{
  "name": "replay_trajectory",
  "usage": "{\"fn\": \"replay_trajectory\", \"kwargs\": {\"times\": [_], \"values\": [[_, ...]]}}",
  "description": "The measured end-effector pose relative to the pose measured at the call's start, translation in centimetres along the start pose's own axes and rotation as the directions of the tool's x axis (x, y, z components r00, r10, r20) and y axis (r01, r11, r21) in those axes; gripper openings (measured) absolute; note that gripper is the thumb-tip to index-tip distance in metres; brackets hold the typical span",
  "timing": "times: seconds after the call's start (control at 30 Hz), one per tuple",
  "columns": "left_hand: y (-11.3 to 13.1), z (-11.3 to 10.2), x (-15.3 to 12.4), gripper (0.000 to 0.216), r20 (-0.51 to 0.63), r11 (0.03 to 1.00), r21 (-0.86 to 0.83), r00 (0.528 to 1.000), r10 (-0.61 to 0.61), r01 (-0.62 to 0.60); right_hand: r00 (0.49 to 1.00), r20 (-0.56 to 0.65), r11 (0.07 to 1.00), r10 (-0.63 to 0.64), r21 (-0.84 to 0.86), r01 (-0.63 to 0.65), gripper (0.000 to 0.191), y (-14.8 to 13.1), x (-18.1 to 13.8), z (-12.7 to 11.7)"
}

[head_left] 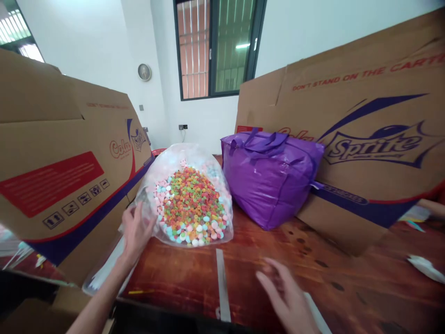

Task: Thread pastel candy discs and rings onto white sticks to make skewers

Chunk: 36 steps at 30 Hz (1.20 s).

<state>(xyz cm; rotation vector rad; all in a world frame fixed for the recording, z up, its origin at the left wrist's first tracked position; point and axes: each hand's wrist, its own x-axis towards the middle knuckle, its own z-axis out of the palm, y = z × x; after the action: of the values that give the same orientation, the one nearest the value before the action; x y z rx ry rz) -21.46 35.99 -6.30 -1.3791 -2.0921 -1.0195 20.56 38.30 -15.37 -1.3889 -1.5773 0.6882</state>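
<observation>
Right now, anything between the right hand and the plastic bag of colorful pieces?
Nothing visible. Only tabletop separates the right hand from the plastic bag. The flat pale strip and the purple bag sit either side of the direct line.

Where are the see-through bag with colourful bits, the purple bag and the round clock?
See-through bag point(165, 162): head view, on its pale upper-left plastic.
Purple bag point(266, 183): head view, on its front side.
Round clock point(144, 72): head view, on its dial.
</observation>
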Motion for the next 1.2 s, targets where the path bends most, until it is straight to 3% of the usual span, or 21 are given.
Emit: {"fn": "replay_trajectory", "kwargs": {"times": [0.13, 0.27, 0.33, 0.43, 0.57, 0.7, 0.83, 0.9, 1.0, 1.07, 1.13, 1.2], "values": [[2.7, 4.8, 9.5, 0.071, 0.079, 0.973, 0.199, 0.991, 0.108, -0.122, 0.956, 0.013, 0.932, -0.294, -0.219, 0.289, 0.053, -4.2, 8.7, 8.1], [6.1, 10.0, 16.1, 0.08, 0.144, 0.973, 0.181, 0.983, 0.117, -0.142, 0.958, -0.021, 0.835, -0.287, -0.496, 0.239, 0.056, -4.9, 14.3, 12.2], [7.7, 12.8, 18.6, 0.085, 0.135, 0.982, 0.151, 0.987, 0.093, -0.113, 0.966, -0.024, 0.851, -0.258, -0.479, 0.216, 0.053, -3.5, 15.7, 13.4], [8.8, 16.5, 21.2, 0.08, 0.146, 0.996, 0.079, 0.989, 0.028, -0.04, 0.963, -0.058, 0.918, -0.264, -0.322, 0.232, 0.052, -0.3, 16.8, 14.6], [7.9, 18.7, 23.0, 0.047, 0.233, 0.972, -0.224, 0.972, -0.017, 0.071, 0.964, -0.093, 0.948, -0.248, -0.226, 0.222, 0.05, 2.5, 17.6, 15.0], [7.8, 17.4, 21.5, 0.046, 0.257, 0.933, -0.359, 0.961, 0.098, 0.002, 0.981, -0.029, 0.965, -0.191, -0.188, 0.183, 0.051, 2.9, 16.9, 13.7], [9.1, 16.6, 16.1, 0.04, 0.331, 0.888, -0.459, 0.922, 0.2, -0.028, 0.997, -0.024, 0.966, -0.07, -0.25, 0.062, 0.057, 3.1, 15.6, 12.1], [9.3, 16.9, 13.1, 0.04, 0.373, 0.896, -0.44, 0.919, 0.129, 0.053, 0.999, -0.013, 0.947, -0.036, -0.321, 0.03, 0.054, 2.6, 15.8, 11.6], [9.2, 16.7, 9.7, 0.042, 0.445, 0.906, -0.403, 0.892, 0.073, 0.127, 0.97, -0.068, 0.892, -0.232, -0.413, 0.185, 0.051, -0.7, 17.0, 11.2], [9.1, 15.9, 8.6, 0.042, 0.465, 0.91, -0.399, 0.88, 0.093, 0.115, 0.889, -0.093, 0.801, -0.448, -0.484, 0.352, 0.057, -4.5, 18.0, 11.4], [9.1, 15.0, 8.2, 0.041, 0.465, 0.909, -0.407, 0.878, 0.119, 0.093, 0.792, -0.025, 0.662, -0.61, -0.565, 0.492, 0.068, -8.8, 19.3, 12.5], [8.9, 14.7, 8.2, 0.042, 0.452, 0.898, -0.434, 0.88, 0.144, 0.076, 0.741, 0.148, 0.513, -0.655, -0.632, 0.581, 0.061, -12.5, 21.2, 14.5]]}}
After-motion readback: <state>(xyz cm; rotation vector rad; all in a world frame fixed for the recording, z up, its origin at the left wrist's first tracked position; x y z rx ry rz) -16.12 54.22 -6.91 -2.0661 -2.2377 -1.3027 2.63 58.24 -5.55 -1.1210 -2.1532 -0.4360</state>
